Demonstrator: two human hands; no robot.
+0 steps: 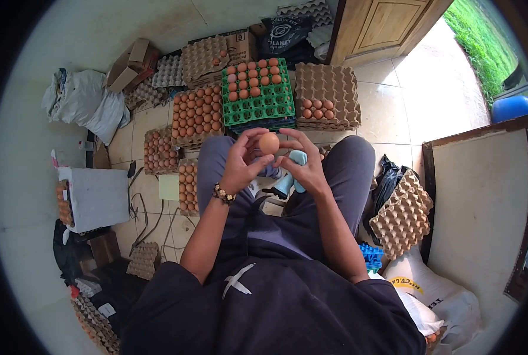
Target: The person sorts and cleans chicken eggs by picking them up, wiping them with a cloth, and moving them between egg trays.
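A brown egg (269,143) is held up between my knees in the fingers of my left hand (244,160), which has a beaded bracelet at the wrist. My right hand (304,163) is beside it, fingers curved and apart, with a light blue cloth-like object (298,158) at its palm; whether the hand grips it I cannot tell. Just beyond the hands stands a green tray (258,109), partly filled with eggs. On its left lies a full carton tray of eggs (198,112); on its right, a brown carton tray (326,89) bears several eggs.
More egg trays (161,151) stand at the left, near a white box (92,198) and loose straps (140,219). White sacks (89,100) lean on the back left wall. Empty cartons (401,216) and a filled sack (447,290) lie at the right, below a wooden door (388,26).
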